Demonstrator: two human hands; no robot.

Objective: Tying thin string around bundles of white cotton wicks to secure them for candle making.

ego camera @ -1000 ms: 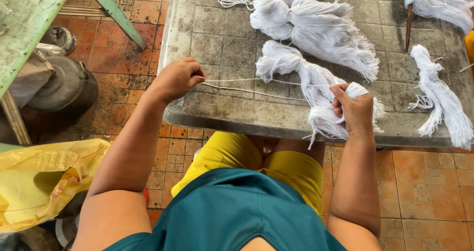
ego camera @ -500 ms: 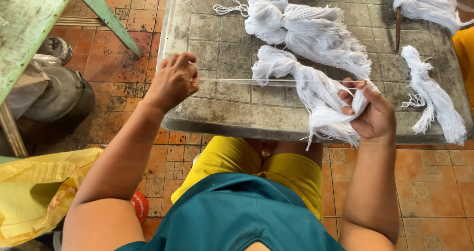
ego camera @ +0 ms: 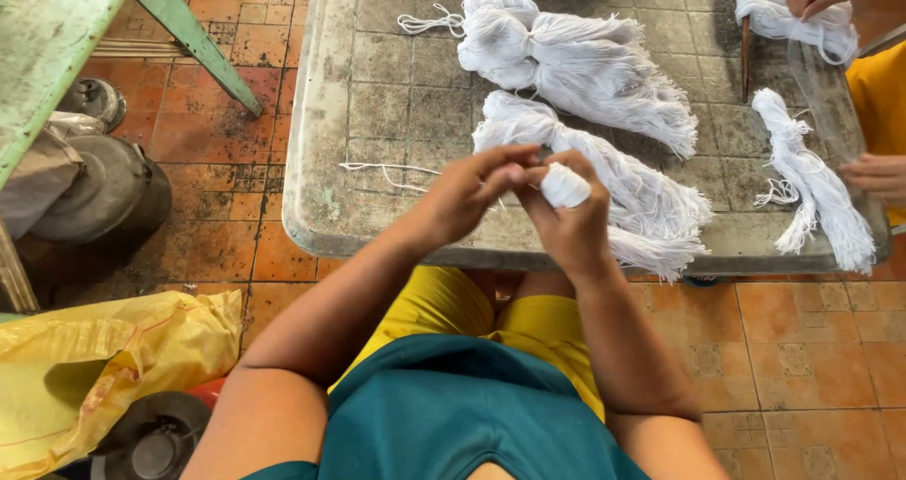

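Yarn bundle [ego camera: 564,185] gripped in right hand [ego camera: 566,218] fingers, left hand [ego camera: 464,197] touching

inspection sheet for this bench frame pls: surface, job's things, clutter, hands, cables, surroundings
Surface: grey table, stained and worn, marked in squares.
Job's things: white yarn bundle gripped in the right hand; loose white strand lying on the table to the left of the hands.
Clutter: three more white bundles, far, middle and right.
Hands: left hand and right hand meet over the near edge, fingers pinching at the bundle's tip. Another person's hands at the right edge.
Cables: nothing seen.
Surroundings: orange tiled floor, yellow sack, metal pots, green bench.
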